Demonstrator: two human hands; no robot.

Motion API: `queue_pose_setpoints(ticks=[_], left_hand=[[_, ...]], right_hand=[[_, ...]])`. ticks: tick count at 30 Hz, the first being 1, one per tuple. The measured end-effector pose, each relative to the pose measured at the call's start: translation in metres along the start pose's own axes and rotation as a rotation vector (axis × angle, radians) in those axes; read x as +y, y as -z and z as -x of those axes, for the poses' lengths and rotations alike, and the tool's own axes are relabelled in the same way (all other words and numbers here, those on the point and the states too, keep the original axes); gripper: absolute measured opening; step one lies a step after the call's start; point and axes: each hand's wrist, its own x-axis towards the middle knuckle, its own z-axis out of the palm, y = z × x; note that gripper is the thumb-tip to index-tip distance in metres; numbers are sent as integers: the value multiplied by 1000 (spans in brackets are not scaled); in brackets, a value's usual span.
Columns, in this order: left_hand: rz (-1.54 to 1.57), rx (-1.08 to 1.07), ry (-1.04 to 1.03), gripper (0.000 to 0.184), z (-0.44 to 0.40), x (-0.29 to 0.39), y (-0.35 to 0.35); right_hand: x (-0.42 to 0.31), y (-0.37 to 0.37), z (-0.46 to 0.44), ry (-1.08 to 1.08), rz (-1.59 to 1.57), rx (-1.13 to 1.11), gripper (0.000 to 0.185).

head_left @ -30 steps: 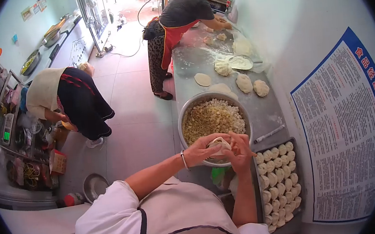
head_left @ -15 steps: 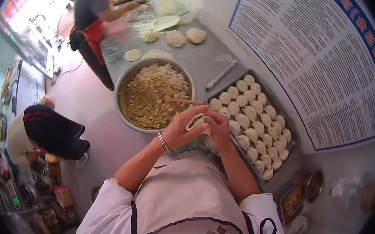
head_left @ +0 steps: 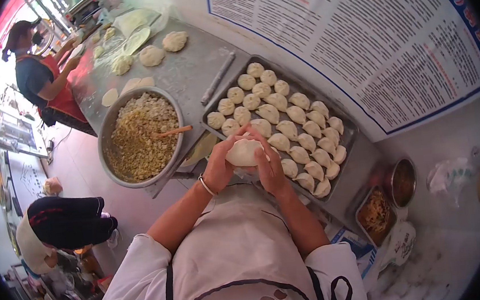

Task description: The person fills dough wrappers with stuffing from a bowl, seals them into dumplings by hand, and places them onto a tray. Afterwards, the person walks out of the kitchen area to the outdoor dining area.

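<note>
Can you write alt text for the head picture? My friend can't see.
The left hand and right hand cup a piece of dough. Ahead are a bowl of chopped filling and a tray of dumplings; a co-worker in a red apron stands at the table.

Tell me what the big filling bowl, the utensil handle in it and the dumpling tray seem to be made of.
Bowl: probably stainless steel, satin, from its grey rim and soft sheen.
Handle: wood or plastic; its even orange-brown colour leaves it open.
Tray: likely metal, dull, judging by its dark grey, raised edges.
</note>
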Motion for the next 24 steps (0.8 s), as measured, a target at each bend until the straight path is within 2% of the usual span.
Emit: queue_pose_setpoints(ticks=[1,5,7,10,13,16,17,18,19,21,22,24], left_hand=[[-88,15,6,42,-3,-6,-4],[-458,34,-12,36,-10,-24,-27],[-643,61,-161,33,-17,-43,-30],[-884,109,-295,29,-25,-64,-39],[-1044,118,-349,26,-29,-79,-41],[-1107,118,-327,24,-37,-99,-41],[-1115,118,-307,23,-38,-105,-40],[-1105,134,-80,25,-42,-106,-38],[-998,85,-13,28,-48,-105,-42],[-784,1,116,38,-58,-102,-50],[-761,-54,50,55,-61,-112,-49],[-892,-80,-72,61,-61,-120,-53]], right_hand=[[-3,7,4,-79,1,-2,44],[12,29,17,-112,93,93,35],[9,35,19,-95,134,166,31],[26,49,23,209,562,233,26],[33,58,29,208,656,251,21],[43,73,40,92,689,186,28],[46,80,44,114,656,173,28],[49,88,45,135,624,161,30],[49,94,48,158,592,149,34],[42,101,56,-184,315,118,42],[39,103,61,-350,169,98,48],[58,115,73,-363,-140,185,53]])
